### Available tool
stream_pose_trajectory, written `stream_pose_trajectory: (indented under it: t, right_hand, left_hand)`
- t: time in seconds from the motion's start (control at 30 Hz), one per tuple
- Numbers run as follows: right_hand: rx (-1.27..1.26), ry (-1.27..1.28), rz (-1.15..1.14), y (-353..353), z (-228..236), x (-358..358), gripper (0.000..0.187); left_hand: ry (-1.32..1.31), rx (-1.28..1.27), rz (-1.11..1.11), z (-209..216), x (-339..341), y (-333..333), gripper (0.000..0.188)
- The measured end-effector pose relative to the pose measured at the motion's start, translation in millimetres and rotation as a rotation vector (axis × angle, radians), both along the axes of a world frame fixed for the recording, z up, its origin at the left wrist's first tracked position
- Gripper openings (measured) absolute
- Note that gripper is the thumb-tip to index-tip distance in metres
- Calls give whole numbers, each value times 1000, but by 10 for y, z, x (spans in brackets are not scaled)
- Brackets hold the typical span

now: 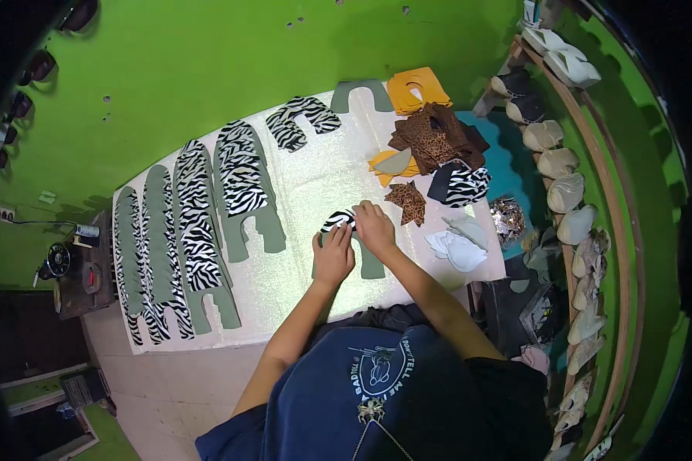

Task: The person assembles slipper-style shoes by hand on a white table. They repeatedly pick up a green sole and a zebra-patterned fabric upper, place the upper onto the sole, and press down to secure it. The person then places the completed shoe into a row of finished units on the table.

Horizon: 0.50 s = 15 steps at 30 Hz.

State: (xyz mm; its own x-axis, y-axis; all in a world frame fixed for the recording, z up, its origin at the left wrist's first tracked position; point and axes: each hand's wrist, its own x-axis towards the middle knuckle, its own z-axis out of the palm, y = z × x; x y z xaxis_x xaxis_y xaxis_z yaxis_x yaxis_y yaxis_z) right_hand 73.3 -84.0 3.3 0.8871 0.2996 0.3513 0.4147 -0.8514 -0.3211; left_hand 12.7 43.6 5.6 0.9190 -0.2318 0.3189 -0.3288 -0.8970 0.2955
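On the pale, shiny tabletop [300,192], close in front of me, a small black-and-white zebra-print piece [338,220] lies over a grey-green U-shaped piece [372,265]. My left hand [334,255] rests on both, fingers stretched forward and thumb apart. Bent fingers of my right hand [375,232] press together at the zebra piece's right edge and seem to hold it; the fingertips are partly hidden. Both forearms cover much of the grey-green piece. Just right of my hands sits a leopard-print piece [407,204].
Overlapping rows of zebra-print pieces [242,173] and grey-green pieces [160,230] fill the table's left side. Yellow pieces [419,88], a brown leopard-print stack [438,138] and white pieces [461,247] lie right. A wooden rack [584,115] holds shoe forms beyond the right edge.
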Motion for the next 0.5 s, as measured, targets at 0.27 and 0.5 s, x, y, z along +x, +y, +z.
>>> stream_pose_trajectory:
  t: [0.27,0.5]
  right_hand:
    - [31,43,109,-111,7,-436,32]
    - [-252,-18,70,-12,-6,-596,47]
  left_hand:
    - [72,12,1,-38,-6,16,43]
    - [99,13,-2,-29,-6,21,47]
